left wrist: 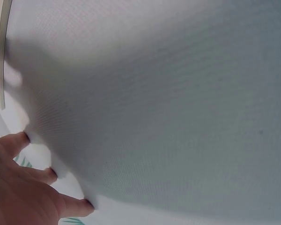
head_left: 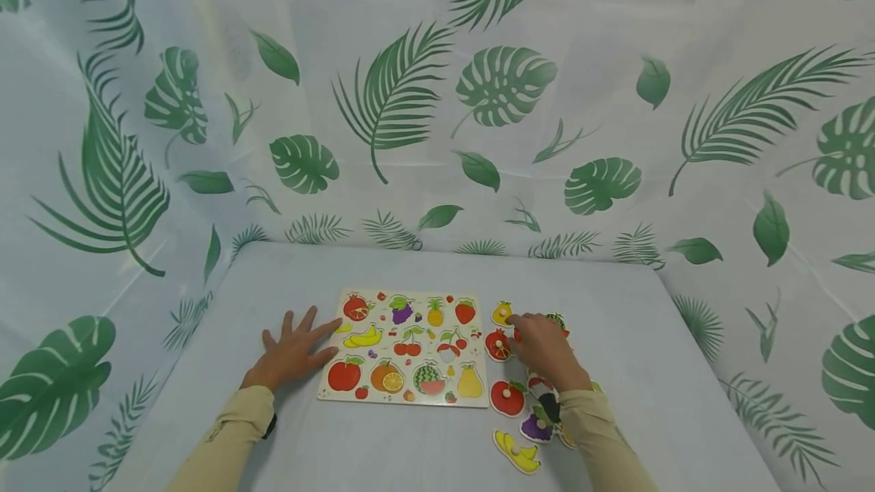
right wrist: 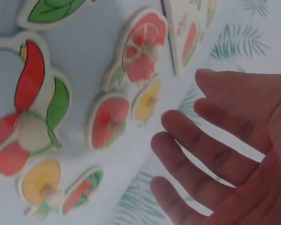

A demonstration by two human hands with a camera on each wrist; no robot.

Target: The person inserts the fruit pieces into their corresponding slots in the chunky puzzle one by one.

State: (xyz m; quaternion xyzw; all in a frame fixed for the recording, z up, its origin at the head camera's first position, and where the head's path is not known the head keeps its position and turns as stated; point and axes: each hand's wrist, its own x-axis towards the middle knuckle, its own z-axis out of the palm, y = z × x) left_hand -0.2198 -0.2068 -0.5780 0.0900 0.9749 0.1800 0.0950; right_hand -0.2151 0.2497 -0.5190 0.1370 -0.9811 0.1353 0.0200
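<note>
Spread over the table, my left hand point(head_left: 294, 351) rests at the left edge of a wooden fruit puzzle board point(head_left: 424, 357). In the left wrist view its thumb and a finger reach the board's edge, and the other fingertips point(left wrist: 49, 174) press the cloth. To the right of the board, my right hand point(head_left: 547, 348) hovers over loose knobbed fruit pieces. Its fingertips are close to the yellow pear piece point(head_left: 502, 313), above the pomegranate piece point(head_left: 491, 348). The right wrist view shows relaxed fingers point(right wrist: 220, 159) with nothing held. A red strawberry-like piece point(right wrist: 103, 122) lies near the pear.
Nearer me on the right lie an apple piece point(head_left: 506, 398), a grape piece point(head_left: 536, 427) and a banana piece point(head_left: 516, 452). A watermelon piece point(head_left: 557, 320) shows behind my right hand. White leaf-patterned curtains point(head_left: 424, 196) stand behind the table and along its sides.
</note>
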